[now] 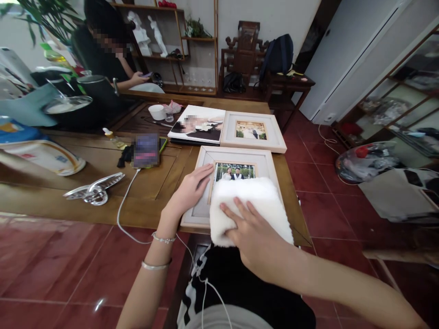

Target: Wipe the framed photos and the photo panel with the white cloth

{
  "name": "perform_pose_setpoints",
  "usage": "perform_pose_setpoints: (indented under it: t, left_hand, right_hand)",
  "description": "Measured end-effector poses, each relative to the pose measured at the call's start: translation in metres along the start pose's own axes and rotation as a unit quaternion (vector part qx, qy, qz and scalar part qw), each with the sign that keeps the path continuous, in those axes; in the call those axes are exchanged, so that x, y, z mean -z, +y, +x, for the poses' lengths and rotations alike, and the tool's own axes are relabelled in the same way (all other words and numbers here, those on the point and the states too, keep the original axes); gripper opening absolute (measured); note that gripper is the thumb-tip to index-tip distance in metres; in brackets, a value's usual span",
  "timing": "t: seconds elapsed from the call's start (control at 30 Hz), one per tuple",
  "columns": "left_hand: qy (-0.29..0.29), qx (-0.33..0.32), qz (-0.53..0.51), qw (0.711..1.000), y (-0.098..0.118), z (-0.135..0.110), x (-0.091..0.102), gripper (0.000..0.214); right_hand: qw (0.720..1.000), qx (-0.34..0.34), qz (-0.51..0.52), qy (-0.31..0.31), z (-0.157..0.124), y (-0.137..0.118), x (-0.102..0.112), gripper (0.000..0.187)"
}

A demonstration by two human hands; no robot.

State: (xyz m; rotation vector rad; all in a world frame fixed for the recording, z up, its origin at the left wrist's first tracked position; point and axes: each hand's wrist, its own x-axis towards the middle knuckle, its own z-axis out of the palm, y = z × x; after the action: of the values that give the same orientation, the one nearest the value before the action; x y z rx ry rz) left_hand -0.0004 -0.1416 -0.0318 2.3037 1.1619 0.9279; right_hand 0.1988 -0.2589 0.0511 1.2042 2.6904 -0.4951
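A light wooden picture frame (190, 216) with a wide pale border lies flat at the table's near right corner. It holds a photo (236, 170) of two people outdoors. Across the lower part of this frame is a thick white fluffy cloth (254, 189), which hides the rest of the photo. My right hand (248, 233) grips the cloth from above, fingers bent and spread over it. My left hand (192, 189) rests flat on the frame's left side, fingers stretched out together.
Behind lie a second framed photo (228, 137) and a photo album (187, 109). Leftward are a phone (146, 151) with a white cable, a shiny metal ornament (98, 188) and a blue-and-white pack (37, 151). A person (103, 59) sits across the table holding a phone.
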Motion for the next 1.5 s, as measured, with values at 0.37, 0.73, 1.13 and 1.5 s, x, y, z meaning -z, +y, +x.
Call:
perform_pose_setpoints:
  t: [0.37,0.73,1.13,1.5]
  left_hand:
    - [-0.022,0.004,0.008,1.0,-0.003,0.0,0.0,0.043]
    - [-0.021,0.001,0.031,0.999,-0.002,0.0,-0.002,0.045]
    - [-0.023,-0.002,0.035,0.999,-0.003,0.0,-0.001,0.043]
    - [0.004,-0.003,0.018,1.0,0.001,0.0,0.0,0.043]
  right_hand:
    - [0.96,-0.166,-0.132,0.182,0.08,0.095,0.011,0.052]
    - [0.996,0.002,-0.09,-0.021,0.015,0.013,0.013,0.045]
    - [0.998,-0.017,-0.064,-0.009,0.019,0.007,0.004,0.049]
    - [0.969,-0.184,-0.125,0.11,0.096,0.059,0.015,0.048]
